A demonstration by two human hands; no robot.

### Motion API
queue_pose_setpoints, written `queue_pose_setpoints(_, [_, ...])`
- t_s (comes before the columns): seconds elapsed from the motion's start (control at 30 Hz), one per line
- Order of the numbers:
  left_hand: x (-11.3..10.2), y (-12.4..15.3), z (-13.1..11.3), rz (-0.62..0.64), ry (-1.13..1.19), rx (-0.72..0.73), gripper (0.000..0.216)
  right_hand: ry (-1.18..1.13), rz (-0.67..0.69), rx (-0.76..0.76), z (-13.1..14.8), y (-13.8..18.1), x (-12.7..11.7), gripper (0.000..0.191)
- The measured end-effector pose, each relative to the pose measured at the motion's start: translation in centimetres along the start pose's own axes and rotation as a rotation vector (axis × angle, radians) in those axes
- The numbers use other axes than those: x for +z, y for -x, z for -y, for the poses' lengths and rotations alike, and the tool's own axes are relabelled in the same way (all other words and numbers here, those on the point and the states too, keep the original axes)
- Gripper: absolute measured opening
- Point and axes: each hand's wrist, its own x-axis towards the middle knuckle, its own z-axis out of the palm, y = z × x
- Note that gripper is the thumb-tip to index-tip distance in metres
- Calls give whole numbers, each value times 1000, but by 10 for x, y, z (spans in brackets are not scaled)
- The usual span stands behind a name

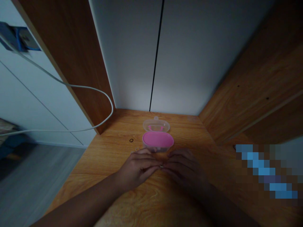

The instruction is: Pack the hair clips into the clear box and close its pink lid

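The left hand (138, 167) and right hand (187, 167) pinch a small pale object (161, 166) between their fingertips; the oval pink case (158, 139) sits just beyond, toward the table's (94, 164) far edge.

Left hand (136, 168) and right hand (187, 167) meet above the counter (146, 201), fingers (151, 163) pinching a tiny pale item (161, 166); beyond sits a pink box (158, 139), clear lid (153, 124) open behind; left of it lie a dark ring (131, 140) and a pale ring (137, 149); farther left, a white cable (88, 87) loops.
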Motion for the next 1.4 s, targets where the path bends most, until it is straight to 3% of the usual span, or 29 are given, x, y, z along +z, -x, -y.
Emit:
queue_pose_setpoints(0.4, [0,6,9,51,-47,-129,4,-29,56,4,-5,8,6,15])
queue_pose_setpoints(0.83, [-3,1,3,48,-39,-92,3,11,67,5,-2,5,2,22])
queue_pose_setpoints(1.07, [-4,0,4,22,-38,-37,4,-49,46,-11,-1,3,2,14])
queue_pose_setpoints(1.4, [0,-3,0,7,21,-33,7,-75,23,10,1,0,2,17])
